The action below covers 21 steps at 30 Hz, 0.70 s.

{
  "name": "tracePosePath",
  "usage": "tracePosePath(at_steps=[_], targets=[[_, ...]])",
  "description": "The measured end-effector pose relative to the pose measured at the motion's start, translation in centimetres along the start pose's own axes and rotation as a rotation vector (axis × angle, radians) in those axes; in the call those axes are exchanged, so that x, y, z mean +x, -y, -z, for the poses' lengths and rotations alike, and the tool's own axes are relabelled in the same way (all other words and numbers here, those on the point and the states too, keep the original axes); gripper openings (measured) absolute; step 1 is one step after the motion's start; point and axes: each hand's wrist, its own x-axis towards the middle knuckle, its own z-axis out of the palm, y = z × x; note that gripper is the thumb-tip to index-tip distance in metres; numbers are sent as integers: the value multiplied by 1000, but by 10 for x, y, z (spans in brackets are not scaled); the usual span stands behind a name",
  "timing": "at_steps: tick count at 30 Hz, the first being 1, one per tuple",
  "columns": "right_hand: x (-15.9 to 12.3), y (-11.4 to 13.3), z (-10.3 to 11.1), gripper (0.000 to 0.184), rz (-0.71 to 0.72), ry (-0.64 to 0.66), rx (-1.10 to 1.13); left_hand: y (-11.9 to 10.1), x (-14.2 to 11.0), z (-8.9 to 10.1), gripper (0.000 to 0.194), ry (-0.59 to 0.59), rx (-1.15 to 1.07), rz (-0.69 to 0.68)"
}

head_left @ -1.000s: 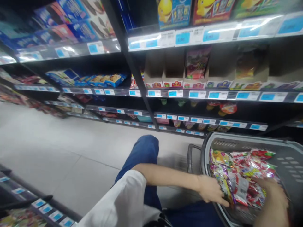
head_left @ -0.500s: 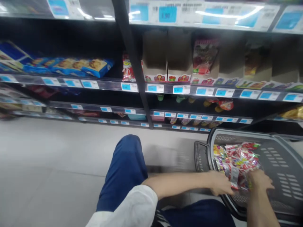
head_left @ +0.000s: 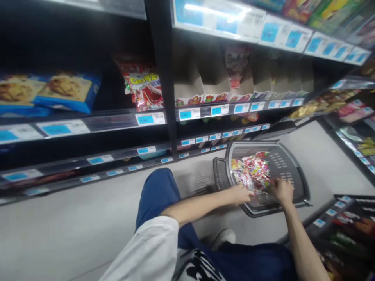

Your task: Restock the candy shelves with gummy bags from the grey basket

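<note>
A grey shopping basket (head_left: 295,166) stands on the floor at the right, with several shiny red and multicoloured candy bags (head_left: 255,168) heaped in its near-left part. My left hand (head_left: 240,194) reaches over the near rim, its fingers closed at the lower edge of a bag. Inside the basket, my right hand (head_left: 283,191) is curled at the right side of the heap, its fingertips on a bag. Blur hides exactly how each hand grips.
Store shelves run along the front; cardboard display boxes (head_left: 215,84), a red candy bag (head_left: 146,88) and blue cookie packs (head_left: 66,89) sit on them. More shelving (head_left: 336,230) stands to the right. My bent knee (head_left: 159,187) is left of the basket.
My view has turned right, so the basket appears farther left and smaller, and the right-hand shelving has come into sight. Both hands stay at the candy bags.
</note>
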Motion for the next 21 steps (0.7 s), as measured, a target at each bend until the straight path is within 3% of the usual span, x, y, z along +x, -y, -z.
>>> tracePosePath(at_steps=[5, 9, 15, 21], targets=[[-47, 60, 13, 30, -2, 58, 155, -3, -77, 14, 17, 89, -32, -26], [-70, 100, 17, 24, -1, 120, 294, -6, -119, 26, 23, 168, -60, -16], [-94, 146, 31, 25, 101, 215, 264, -10, -148, 40, 26, 256, -129, 24], [-108, 182, 51, 25, 192, 270, 232, -13, -161, 32, 21, 226, -117, 15]])
